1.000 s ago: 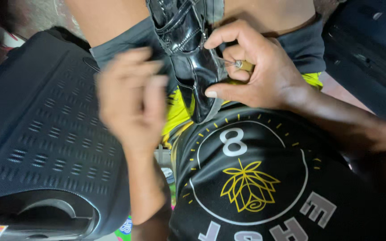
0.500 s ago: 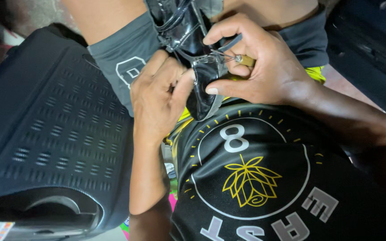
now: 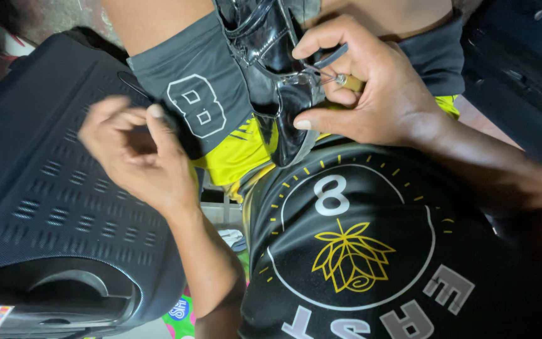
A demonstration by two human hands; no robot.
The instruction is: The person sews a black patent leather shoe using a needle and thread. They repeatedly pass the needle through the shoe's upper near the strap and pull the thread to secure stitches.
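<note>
A glossy black shoe point(image 3: 271, 75) stands wedged between my thighs, above my grey shorts point(image 3: 196, 94). My right hand point(image 3: 384, 107) grips its edge, thumb below and fingers above, and also holds a small awl with a wooden handle point(image 3: 348, 81) against the leather. My left hand point(image 3: 139, 157) is off to the left of the shoe, over the shorts. Its thumb and fingers are pinched together, and a thin dark thread point(image 3: 134, 88) seems to run from them. The hand is slightly blurred.
A large black ribbed plastic case point(image 3: 39, 194) fills the left side, close under my left hand. A dark blue object point(image 3: 522, 56) lies at the upper right. My black printed shirt point(image 3: 359, 251) covers the lower middle. Bright packaging point(image 3: 180, 311) shows at the bottom.
Half a second ago my left hand was on the shoe beside the right hand. It has since pulled away to the left. The right hand has stayed on the shoe.
</note>
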